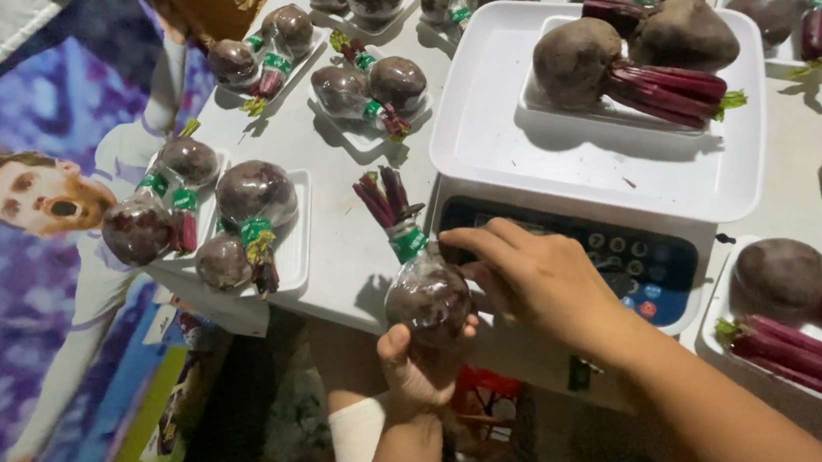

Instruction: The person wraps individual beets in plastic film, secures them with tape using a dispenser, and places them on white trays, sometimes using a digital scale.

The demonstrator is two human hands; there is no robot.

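Note:
My left hand (pixel 414 369) holds a plastic-wrapped beetroot (pixel 426 295) from below, its red stalks bound with green tape pointing up. My right hand (pixel 536 279) rests on top of that beetroot and against the front panel of a white electronic scale (pixel 573 245). The scale's white pan (pixel 493 143) carries a small white foam tray with two unwrapped beetroots (pixel 635 49), their red stalks pointing right.
Several wrapped beetroots on foam trays (pixel 229 218) cover the white table (pixel 333 259), more at the back (pixel 372 89). An unwrapped pair lies on a tray at the right (pixel 800 304). A printed poster hangs at the left (pixel 21 248).

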